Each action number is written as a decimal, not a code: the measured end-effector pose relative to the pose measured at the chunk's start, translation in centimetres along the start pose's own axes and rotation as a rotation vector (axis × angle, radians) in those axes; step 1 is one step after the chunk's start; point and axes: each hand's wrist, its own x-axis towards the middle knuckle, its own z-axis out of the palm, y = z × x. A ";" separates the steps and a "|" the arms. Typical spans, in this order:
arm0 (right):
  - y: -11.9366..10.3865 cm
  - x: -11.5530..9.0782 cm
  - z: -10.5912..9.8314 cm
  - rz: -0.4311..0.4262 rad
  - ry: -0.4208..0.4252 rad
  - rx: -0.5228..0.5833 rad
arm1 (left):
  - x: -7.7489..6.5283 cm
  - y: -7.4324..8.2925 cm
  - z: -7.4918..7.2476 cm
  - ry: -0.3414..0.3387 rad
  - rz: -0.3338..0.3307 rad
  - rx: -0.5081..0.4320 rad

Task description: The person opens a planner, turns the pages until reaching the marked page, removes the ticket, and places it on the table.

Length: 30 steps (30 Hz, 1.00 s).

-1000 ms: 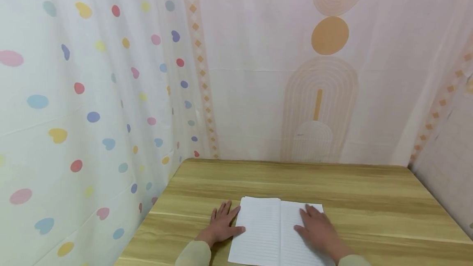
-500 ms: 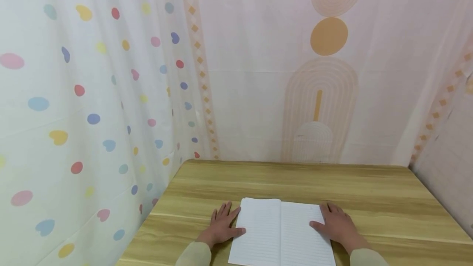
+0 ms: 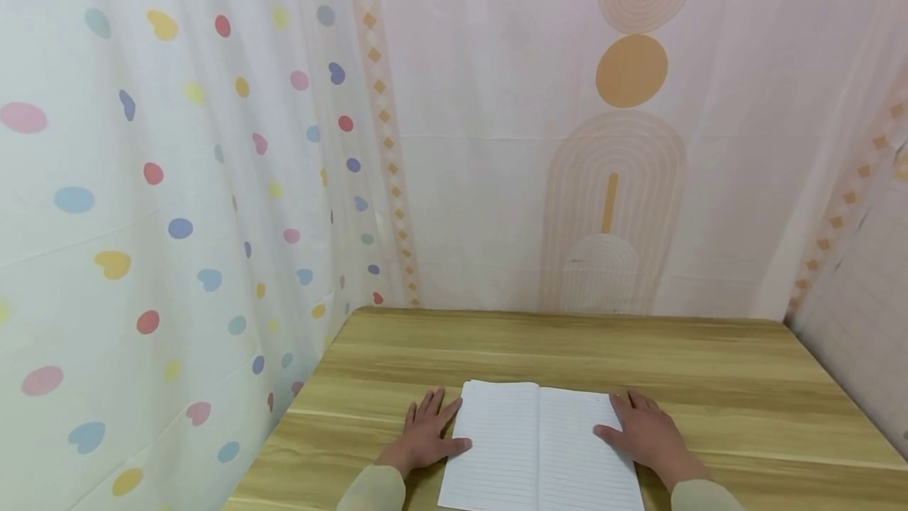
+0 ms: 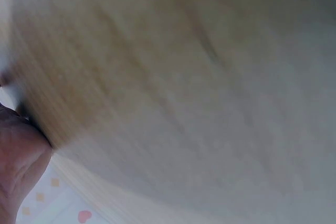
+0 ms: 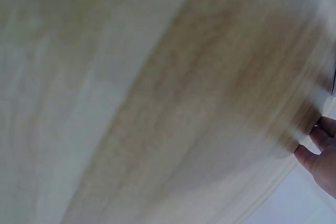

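An open notebook with white ruled pages lies flat on the wooden table, its spine running toward the person. At its left edge rests my left hand, fingers spread on the wood and the thumb lying over the page margin. My right hand sits at the right edge, thumb on the right page and fingers around its upper right corner. In the left wrist view only part of the left hand shows beside blurred wood. The right wrist view catches a few fingertips of the right hand against the tabletop.
A white curtain with coloured dots hangs along the table's left side. Behind the far edge hangs a pale cloth with arch and circle prints. A light wall covering borders the right side.
My right hand has slid rightward across the right page to its outer edge, where it now rests. The left hand and the notebook have stayed in place.
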 end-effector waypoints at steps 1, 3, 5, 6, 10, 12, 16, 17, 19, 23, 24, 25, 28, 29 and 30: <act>0.0 0.0 0.0 0.003 0.005 -0.001 | 0.0 0.0 0.0 0.000 0.001 0.002; 0.0 0.1 0.1 0.010 0.011 -0.001 | -0.1 0.4 -0.2 -0.005 0.001 0.008; 0.1 0.2 0.3 0.015 0.015 0.002 | -0.2 0.5 -0.2 -0.004 0.004 0.009; 0.2 0.2 0.3 0.016 0.017 0.002 | -0.1 0.4 -0.2 -0.001 0.004 0.011; 0.2 0.3 0.4 0.007 0.031 0.014 | 0.0 0.1 -0.1 0.006 0.015 0.009; 0.2 0.2 0.4 -0.008 0.041 0.026 | 0.0 0.0 -0.1 0.004 0.013 0.010; -0.1 0.1 0.3 -0.050 0.085 0.057 | -0.1 0.2 -0.2 0.002 0.009 0.006; -0.3 0.1 0.3 -0.060 0.102 0.067 | -0.2 0.2 -0.2 0.001 0.007 0.011; -0.8 0.2 0.1 -0.067 0.143 0.101 | -0.2 0.3 -0.2 0.002 0.009 0.011; -2.2 0.6 -0.7 -0.057 0.163 0.286 | -0.1 0.3 -0.2 0.000 0.008 0.007; -2.6 0.7 -0.9 -0.046 0.153 0.340 | -0.1 0.2 -0.2 -0.007 0.004 0.007; -3.1 0.8 -1.2 -0.037 0.139 0.394 | -0.1 0.2 -0.2 -0.011 0.000 0.010; -4.4 1.0 -2.0 -0.007 0.089 0.549 | 0.0 0.1 -0.2 -0.012 0.003 0.012; -4.8 1.0 -2.2 0.003 0.076 0.601 | 0.0 0.1 -0.2 -0.015 0.001 0.012; -5.2 1.0 -2.3 0.011 0.065 0.658 | 0.0 0.1 -0.2 -0.016 0.000 0.013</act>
